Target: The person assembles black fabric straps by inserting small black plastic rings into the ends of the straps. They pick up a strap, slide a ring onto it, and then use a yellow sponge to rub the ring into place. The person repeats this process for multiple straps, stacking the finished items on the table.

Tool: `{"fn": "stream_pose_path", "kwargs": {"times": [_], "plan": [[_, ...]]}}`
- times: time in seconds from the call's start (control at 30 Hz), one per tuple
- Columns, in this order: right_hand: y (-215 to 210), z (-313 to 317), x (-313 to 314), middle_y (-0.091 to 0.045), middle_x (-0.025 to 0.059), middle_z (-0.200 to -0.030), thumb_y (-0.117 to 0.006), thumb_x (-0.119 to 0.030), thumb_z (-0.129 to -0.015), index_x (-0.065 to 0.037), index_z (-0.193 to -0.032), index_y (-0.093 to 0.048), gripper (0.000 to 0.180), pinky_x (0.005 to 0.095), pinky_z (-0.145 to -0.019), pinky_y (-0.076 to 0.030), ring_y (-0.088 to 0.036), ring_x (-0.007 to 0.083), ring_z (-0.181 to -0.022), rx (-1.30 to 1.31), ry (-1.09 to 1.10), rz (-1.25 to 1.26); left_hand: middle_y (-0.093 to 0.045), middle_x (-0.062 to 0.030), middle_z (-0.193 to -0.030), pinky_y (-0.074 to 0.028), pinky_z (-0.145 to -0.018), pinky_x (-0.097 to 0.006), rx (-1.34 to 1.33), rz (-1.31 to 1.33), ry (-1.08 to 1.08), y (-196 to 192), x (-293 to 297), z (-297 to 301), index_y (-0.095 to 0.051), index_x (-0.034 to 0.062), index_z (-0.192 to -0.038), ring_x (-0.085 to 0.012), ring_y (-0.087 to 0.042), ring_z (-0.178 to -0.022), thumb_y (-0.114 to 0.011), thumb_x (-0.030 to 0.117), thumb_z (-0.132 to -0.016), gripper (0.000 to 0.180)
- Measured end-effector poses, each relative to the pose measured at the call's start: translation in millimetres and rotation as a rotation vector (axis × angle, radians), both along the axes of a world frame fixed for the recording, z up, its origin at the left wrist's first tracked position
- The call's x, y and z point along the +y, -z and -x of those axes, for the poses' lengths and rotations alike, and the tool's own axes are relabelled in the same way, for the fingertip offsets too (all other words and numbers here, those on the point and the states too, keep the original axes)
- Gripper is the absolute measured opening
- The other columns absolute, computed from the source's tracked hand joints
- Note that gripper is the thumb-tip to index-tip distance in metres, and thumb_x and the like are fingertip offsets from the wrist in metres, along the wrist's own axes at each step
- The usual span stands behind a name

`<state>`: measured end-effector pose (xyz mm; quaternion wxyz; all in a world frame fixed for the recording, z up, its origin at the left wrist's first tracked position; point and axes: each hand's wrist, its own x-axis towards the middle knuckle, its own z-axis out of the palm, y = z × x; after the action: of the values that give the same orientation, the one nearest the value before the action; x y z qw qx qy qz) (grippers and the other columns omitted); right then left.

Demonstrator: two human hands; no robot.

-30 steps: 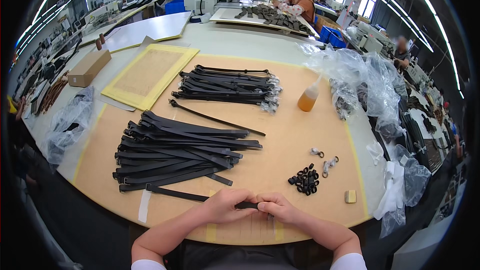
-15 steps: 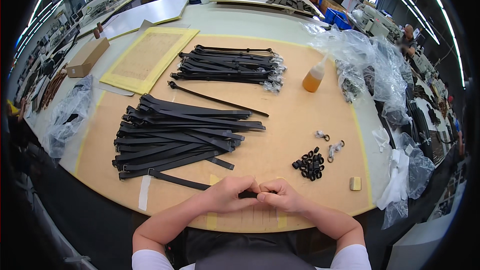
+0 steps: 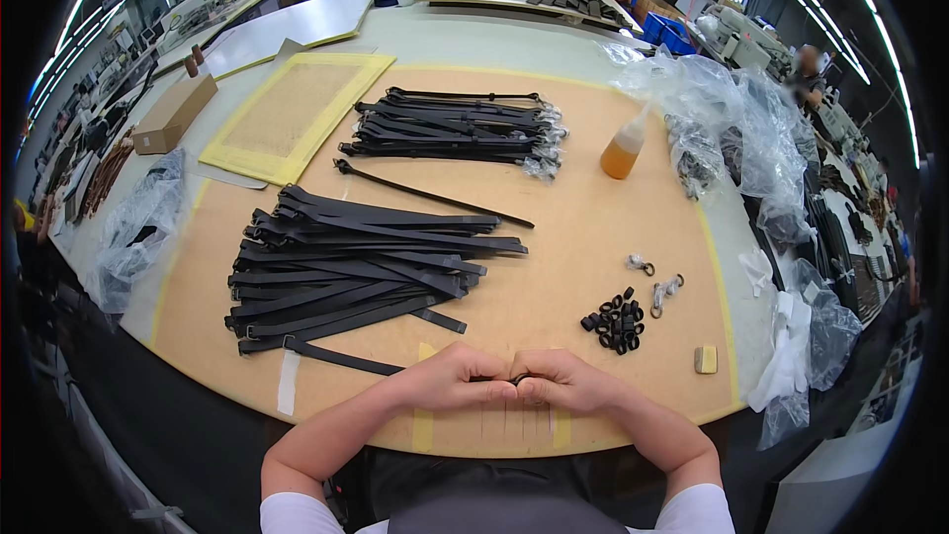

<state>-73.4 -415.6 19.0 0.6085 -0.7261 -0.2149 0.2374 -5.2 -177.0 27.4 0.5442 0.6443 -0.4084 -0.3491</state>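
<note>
A tan board-covered work table (image 3: 593, 267) fills the view, its near edge curved toward the person. On its far left lies a yellow-framed mesh panel (image 3: 301, 114), with a brown cardboard box (image 3: 174, 112) beyond it. Crumpled clear plastic bags (image 3: 736, 129) pile along the right side, and a smaller bag (image 3: 133, 227) lies at the left edge.

A large stack of black straps (image 3: 346, 272) lies left of centre. A second, tidier bundle of black straps (image 3: 455, 127) with metal ends sits farther back. One single strap (image 3: 430, 195) lies diagonally between the two.

An amber squeeze bottle (image 3: 623, 150) stands upright right of the far bundle. A small heap of black loops (image 3: 615, 319) lies right of centre, with a few metal rings (image 3: 657, 287) just beside it and a small tan block (image 3: 705, 359) near the right edge.

At the near edge, the left hand (image 3: 450, 381) and right hand (image 3: 565, 384) meet, knuckles touching. Both are closed, pinching a black strap (image 3: 341, 357) whose free end runs left toward the large stack. A small black loop (image 3: 518, 378) shows between the fingers.
</note>
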Motion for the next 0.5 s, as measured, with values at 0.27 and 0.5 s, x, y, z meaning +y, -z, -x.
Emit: {"fn": "stream_pose_path", "kwargs": {"times": [0.27,0.5], "plan": [[-9,1,3,-0.058,-0.0002,-0.079,-0.062,-0.031,-0.103,0.000,-0.098,-0.062,0.032,0.0260,-0.062,-0.044,-0.050,0.0073,-0.071,0.132,-0.040,-0.087,-0.048,-0.0046,-0.064,-0.039,-0.056,-0.029,-0.037,0.090,0.061,3,-2,4,-0.063,-0.0011,-0.086,-0.0097,-0.042,-0.061,-0.066,0.020,-0.098,0.024],[-11,1,-3,-0.064,0.0079,-0.081,-0.068,-0.041,-0.098,0.001,-0.102,-0.069,0.042,0.0303,-0.069,-0.046,-0.055,0.0104,-0.077,0.024,-0.090,0.107,-0.051,-0.0038,-0.067,-0.038,-0.057,-0.029,-0.029,0.109,0.071,4,-9,12,-0.061,0.0008,-0.081,-0.0102,-0.045,-0.063,-0.067,0.022,-0.098,0.028]]}}
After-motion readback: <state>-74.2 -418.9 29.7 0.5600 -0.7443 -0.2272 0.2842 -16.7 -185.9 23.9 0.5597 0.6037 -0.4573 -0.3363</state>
